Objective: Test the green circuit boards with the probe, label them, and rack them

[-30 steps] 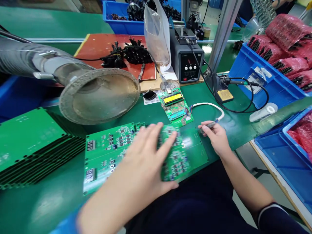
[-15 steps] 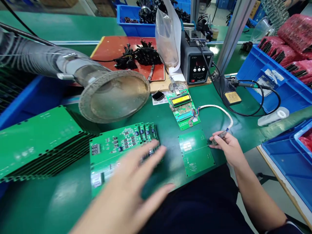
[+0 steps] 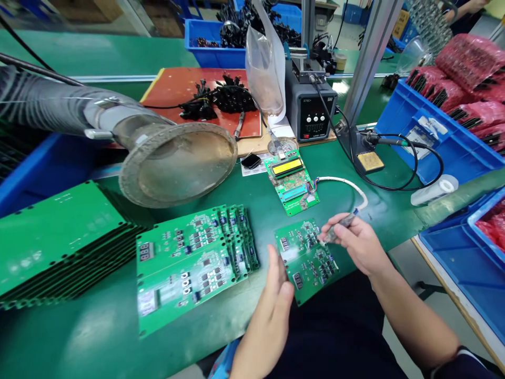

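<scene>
My right hand is closed around a worn probe with a white sleeved cable. The probe's tip is at the upper right of a green circuit board, which lies component side up with two small digit displays. At that board's left edge, my left hand has its fingers stretched out and holds nothing; I cannot tell whether it touches the edge. The cable runs to a green tester board with a yellow screen. Left of my left hand is an overlapping stack of populated circuit boards.
A larger pile of green boards stands at the far left under a fume extraction hood. Behind are a soldering station and its iron stand. Blue bins with pink-wrapped parts line the right side.
The board before me showed a bare side and now shows its components. My left hand has moved right, from the stack to this board's edge. The probe has moved left onto the board.
</scene>
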Tool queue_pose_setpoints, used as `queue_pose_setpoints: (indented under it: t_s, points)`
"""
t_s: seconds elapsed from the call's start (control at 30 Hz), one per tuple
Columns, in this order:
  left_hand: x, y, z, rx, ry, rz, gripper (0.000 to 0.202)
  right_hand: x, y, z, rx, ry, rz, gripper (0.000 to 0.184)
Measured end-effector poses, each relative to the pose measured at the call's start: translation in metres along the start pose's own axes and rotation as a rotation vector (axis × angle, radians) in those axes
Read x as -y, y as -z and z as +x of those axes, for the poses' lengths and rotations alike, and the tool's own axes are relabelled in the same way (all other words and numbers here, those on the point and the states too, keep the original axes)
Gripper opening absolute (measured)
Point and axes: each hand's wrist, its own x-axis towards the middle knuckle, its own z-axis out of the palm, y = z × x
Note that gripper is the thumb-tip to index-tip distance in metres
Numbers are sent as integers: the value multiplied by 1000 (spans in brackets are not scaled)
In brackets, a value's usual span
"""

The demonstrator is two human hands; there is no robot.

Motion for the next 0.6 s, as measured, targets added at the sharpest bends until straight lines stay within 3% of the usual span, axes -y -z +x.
queue_pose_setpoints:
  t_s: [0.13, 0.37, 0.6]
  points:
    - [1, -2, -4, 10, 34, 45, 67, -18, 8, 25, -160, 69, -290, 28]
    - [5, -10, 32, 8, -263, 306, 54, -32, -8, 43, -109, 148, -487, 22]
    - [10, -13, 43, -55, -312, 489, 45, -32, -8, 41, -73, 217, -694, 17]
